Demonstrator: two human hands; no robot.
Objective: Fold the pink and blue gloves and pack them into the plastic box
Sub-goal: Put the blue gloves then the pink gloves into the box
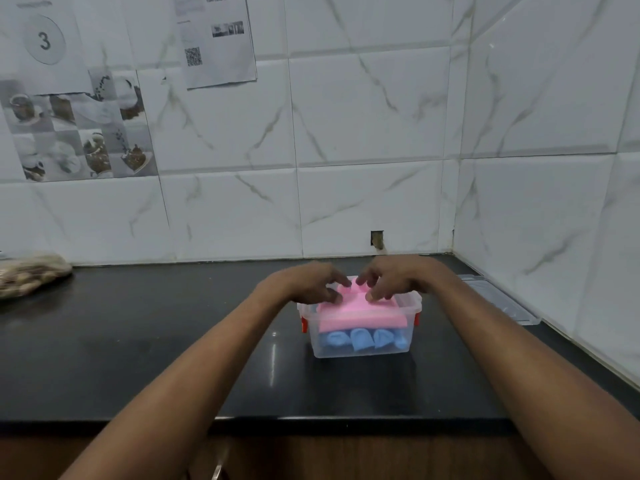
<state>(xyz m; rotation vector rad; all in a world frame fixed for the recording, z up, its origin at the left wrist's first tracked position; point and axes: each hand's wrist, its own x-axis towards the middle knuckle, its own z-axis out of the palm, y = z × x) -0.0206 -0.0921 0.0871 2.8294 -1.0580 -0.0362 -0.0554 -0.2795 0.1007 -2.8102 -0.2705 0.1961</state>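
A clear plastic box (360,349) with red side clips stands on the black counter, a bit right of the middle. Blue gloves (360,338) lie at its bottom, their fingertips pressed against the front wall. A folded pink glove (360,315) rests on top of them and rises above the rim. My left hand (311,284) and my right hand (391,278) hover over the back of the box, fingers spread and curled downward, fingertips touching the pink glove's far part. Neither hand visibly grips anything.
The box's clear lid (502,301) lies on the counter by the right wall. A beige crumpled cloth (29,275) sits at the far left. Tiled walls close the back and right side. The counter's front edge (311,419) runs below my forearms.
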